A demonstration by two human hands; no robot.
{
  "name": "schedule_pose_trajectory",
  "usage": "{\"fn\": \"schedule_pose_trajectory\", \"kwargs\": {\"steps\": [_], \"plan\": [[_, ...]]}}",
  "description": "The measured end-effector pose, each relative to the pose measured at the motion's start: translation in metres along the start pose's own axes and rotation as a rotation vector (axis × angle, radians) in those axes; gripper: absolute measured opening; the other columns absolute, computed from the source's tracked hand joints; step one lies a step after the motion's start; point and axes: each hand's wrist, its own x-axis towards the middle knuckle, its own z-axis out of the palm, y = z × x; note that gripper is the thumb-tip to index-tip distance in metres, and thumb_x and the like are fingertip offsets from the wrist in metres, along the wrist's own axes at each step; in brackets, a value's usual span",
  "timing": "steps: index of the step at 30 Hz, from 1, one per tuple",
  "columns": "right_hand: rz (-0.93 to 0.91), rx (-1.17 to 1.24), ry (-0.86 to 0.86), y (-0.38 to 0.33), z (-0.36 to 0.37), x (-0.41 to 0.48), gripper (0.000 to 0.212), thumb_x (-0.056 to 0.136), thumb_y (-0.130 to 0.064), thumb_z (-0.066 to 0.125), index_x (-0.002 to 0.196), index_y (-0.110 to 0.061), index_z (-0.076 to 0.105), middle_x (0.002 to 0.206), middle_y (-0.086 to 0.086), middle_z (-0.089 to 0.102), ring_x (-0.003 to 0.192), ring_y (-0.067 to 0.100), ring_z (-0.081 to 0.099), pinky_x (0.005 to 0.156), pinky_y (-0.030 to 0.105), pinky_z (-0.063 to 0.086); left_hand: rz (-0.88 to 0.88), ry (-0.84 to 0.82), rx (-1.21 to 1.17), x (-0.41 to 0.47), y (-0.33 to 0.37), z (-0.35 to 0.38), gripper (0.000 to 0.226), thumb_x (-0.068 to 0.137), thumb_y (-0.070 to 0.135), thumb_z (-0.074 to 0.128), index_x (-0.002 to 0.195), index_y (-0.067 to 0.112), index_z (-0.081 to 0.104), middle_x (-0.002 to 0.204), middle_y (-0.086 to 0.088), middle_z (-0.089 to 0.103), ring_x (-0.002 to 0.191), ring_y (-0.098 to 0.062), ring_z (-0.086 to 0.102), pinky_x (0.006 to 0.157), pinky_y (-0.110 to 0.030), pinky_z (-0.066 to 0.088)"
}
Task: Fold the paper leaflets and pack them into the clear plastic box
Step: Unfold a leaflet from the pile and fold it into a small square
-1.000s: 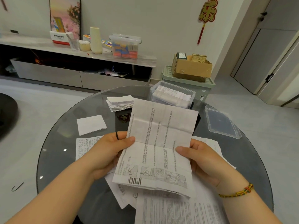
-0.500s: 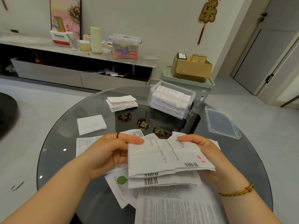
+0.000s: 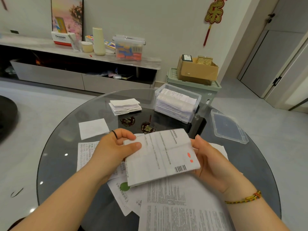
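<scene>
Loose sheets [image 3: 176, 207] lie nearest on the glass worktop [image 3: 55, 164]. Above them, left hand [image 3: 115, 150] and right hand [image 3: 210, 159] each pinch the folded leaflet [image 3: 160, 157], palms inward. The clear plastic box [image 3: 177, 102] sits at one o'clock.

- Single view, head-worn, wide-angle; no second view to overlap with.
- Looks forward and down from above the near edge of the round glass table [image 3: 55, 157].
- Close range: both forearms enter from the bottom corners, left hand [image 3: 115, 150] and right hand [image 3: 211, 159] fill mid-frame.
- Far field: wall, low cabinet [image 3: 50, 74] and door [image 3: 273, 52] lean at the frame edges, lens distortion.
</scene>
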Motion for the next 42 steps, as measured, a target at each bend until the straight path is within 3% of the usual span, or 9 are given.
{"fn": "schedule_pose_trajectory", "kwargs": {"steps": [4,8,13,19,23,27,30,34,42], "plan": [[0.025,-0.125,-0.035,0.001,0.002,-0.003,0.055,0.048,-0.021,0.088,0.096,-0.005,0.066,0.087,0.016,0.072,0.071,0.023,0.071,0.050,0.026,0.056,0.010,0.041,-0.014,-0.001,0.001,0.000,0.028,0.077,-0.003,0.064,0.075,0.018,0.044,0.074,0.001,0.070,0.058,-0.016,0.067,0.048,-0.022,0.053],[-0.011,-0.256,0.157,0.001,0.006,0.000,0.009,0.084,0.004,0.054,0.090,-0.002,0.058,0.064,0.005,0.070,0.047,0.010,0.062,0.036,0.016,0.044,0.001,-0.064,0.036,-0.004,0.003,0.001,0.030,0.077,-0.002,0.063,0.086,0.022,0.048,0.087,-0.009,0.067,0.069,-0.023,0.066,0.066,-0.031,0.053],[-0.036,-0.323,0.235,0.000,0.004,0.002,0.014,0.087,0.005,0.048,0.082,-0.003,0.058,0.058,0.007,0.065,0.036,0.010,0.046,0.033,0.015,0.032,-0.108,-0.383,0.127,-0.012,0.006,0.001,0.019,0.082,0.009,0.058,0.094,0.024,0.062,0.079,0.003,0.074,0.070,-0.009,0.070,0.059,-0.015,0.053],[0.005,-0.492,0.169,0.002,0.005,0.000,0.011,0.085,0.002,0.054,0.085,-0.007,0.061,0.070,0.008,0.069,0.059,0.019,0.059,0.044,0.017,0.042,-0.152,-0.391,0.227,-0.014,0.006,0.007,0.051,0.089,0.016,0.050,0.041,0.024,0.062,0.046,0.009,0.060,0.041,0.000,0.054,0.045,-0.010,0.041],[-0.058,-0.345,0.166,0.004,0.006,0.002,0.015,0.081,-0.006,0.063,0.095,-0.007,0.060,0.070,0.009,0.068,0.057,0.020,0.059,0.046,0.023,0.043,-0.138,-0.278,0.179,-0.012,0.001,0.008,0.025,0.082,0.013,0.061,0.057,0.011,0.062,0.056,0.000,0.067,0.048,-0.009,0.062,0.051,-0.021,0.046],[0.014,-0.370,0.008,0.006,0.007,0.000,0.025,0.070,-0.011,0.061,0.092,-0.001,0.059,0.066,0.011,0.067,0.041,0.013,0.056,0.035,0.017,0.038,-0.132,-0.142,0.051,-0.009,0.000,0.007,0.028,0.084,0.010,0.059,0.057,0.012,0.062,0.058,0.000,0.070,0.049,-0.010,0.065,0.045,-0.019,0.049],[0.008,-0.377,0.006,0.008,0.009,0.000,0.005,0.075,-0.005,0.062,0.079,-0.004,0.061,0.063,0.012,0.066,0.037,0.013,0.055,0.032,0.017,0.036,-0.143,-0.178,0.019,-0.010,0.001,0.005,0.018,0.086,0.007,0.055,0.074,0.013,0.066,0.069,-0.002,0.073,0.058,-0.013,0.069,0.051,-0.023,0.055],[-0.012,-0.354,0.069,0.009,0.005,0.003,0.010,0.069,-0.012,0.061,0.067,-0.013,0.070,0.070,0.011,0.070,0.049,0.018,0.060,0.047,0.025,0.045,-0.118,-0.321,0.019,-0.011,-0.001,0.004,0.019,0.086,0.008,0.052,0.097,0.019,0.064,0.087,-0.006,0.074,0.071,-0.020,0.071,0.054,-0.026,0.055],[-0.050,-0.238,0.050,0.005,0.008,0.000,0.026,0.080,0.011,0.055,0.064,-0.005,0.067,0.053,0.003,0.063,0.044,0.009,0.057,0.044,0.014,0.047,-0.165,-0.492,-0.178,-0.008,0.000,-0.002,0.020,0.060,0.004,0.061,0.068,0.014,0.077,0.068,-0.008,0.071,0.052,-0.016,0.065,0.042,-0.022,0.052]]}}
